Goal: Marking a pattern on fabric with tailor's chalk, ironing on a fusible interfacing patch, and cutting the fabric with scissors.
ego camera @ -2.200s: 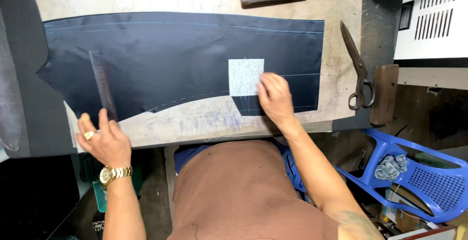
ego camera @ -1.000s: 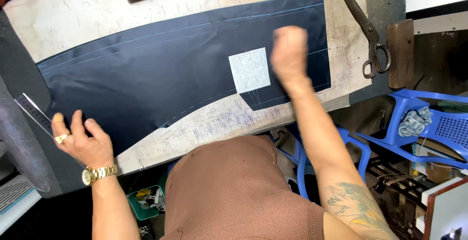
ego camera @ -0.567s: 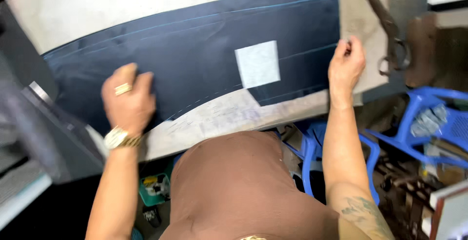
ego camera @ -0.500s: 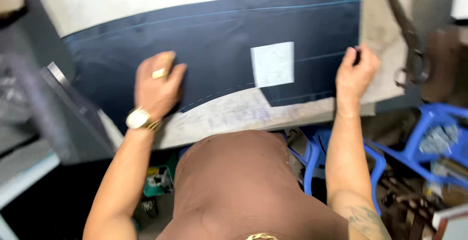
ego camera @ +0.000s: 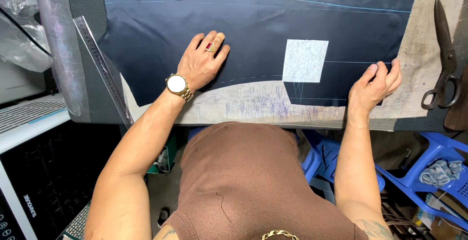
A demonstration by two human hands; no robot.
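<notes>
Fabric: I see a dark navy cloth panel (ego camera: 234, 30), smooth and matte, spread flat on the tabletop (ego camera: 429, 79). Its lower edge curves; pale blue chalk lines run along its upper edge.
Patch: a light grey, faintly mottled square (ego camera: 305, 60) lies on the cloth, right of centre.
Left hand: my view shows the left hand (ego camera: 200, 64) palm down on the cloth near its lower curved edge. Its grip is spread flat, fingers extended, holding nothing. It carries a gold ring with a red stone and a gold wristwatch.
Right hand: the right hand (ego camera: 374, 85) sits at the cloth's lower right corner. Its grip is pressed together, pinching the cloth edge between thumb and fingertips.
Tabletop surface: pale, worn and scuffed, covered with blue and purple pen scribbles below the cloth.
Ruler: a clear plastic ruler (ego camera: 102, 69) lies slanted along the tabletop's left side, just beside the cloth.
Shears: large dark metal scissors (ego camera: 443, 54) lie on the right of the tabletop, apart from the cloth.
Stool: a blue plastic stool (ego camera: 438, 171) stands lower right; a crumpled grey-blue rag (ego camera: 441, 170) lies in its seat.
</notes>
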